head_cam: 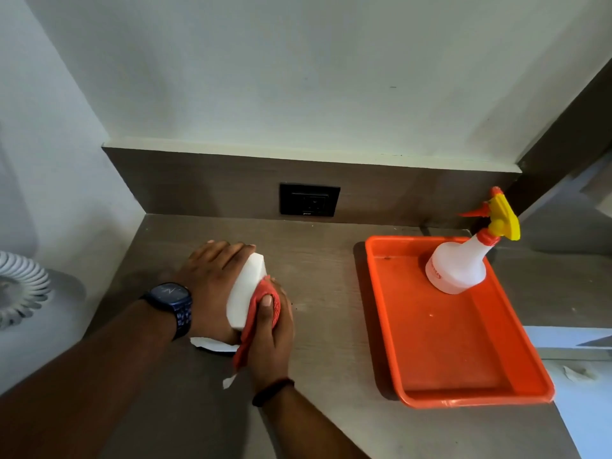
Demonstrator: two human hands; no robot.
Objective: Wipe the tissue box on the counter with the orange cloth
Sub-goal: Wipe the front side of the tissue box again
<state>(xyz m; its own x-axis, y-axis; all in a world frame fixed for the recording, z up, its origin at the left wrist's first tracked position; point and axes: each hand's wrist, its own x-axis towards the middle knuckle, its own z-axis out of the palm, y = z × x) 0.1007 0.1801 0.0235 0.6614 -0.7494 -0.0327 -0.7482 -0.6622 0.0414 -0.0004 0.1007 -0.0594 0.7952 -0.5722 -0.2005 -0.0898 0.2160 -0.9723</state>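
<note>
A white tissue box [246,291] stands tilted on the brown counter [331,309], left of the middle. My left hand [212,279], with a dark watch on the wrist, grips it from the left and over its far end. My right hand [270,336] presses the orange cloth [261,313] against the box's right side near its front corner. A white tissue [212,344] sticks out from under the box at the front. The box's left face is hidden behind my left hand.
An orange tray [463,376] lies on the counter's right side, with a white spray bottle [455,270] with a yellow and orange trigger at its far end. A black wall socket [309,199] sits in the back panel. A white ribbed object [20,289] stands at far left.
</note>
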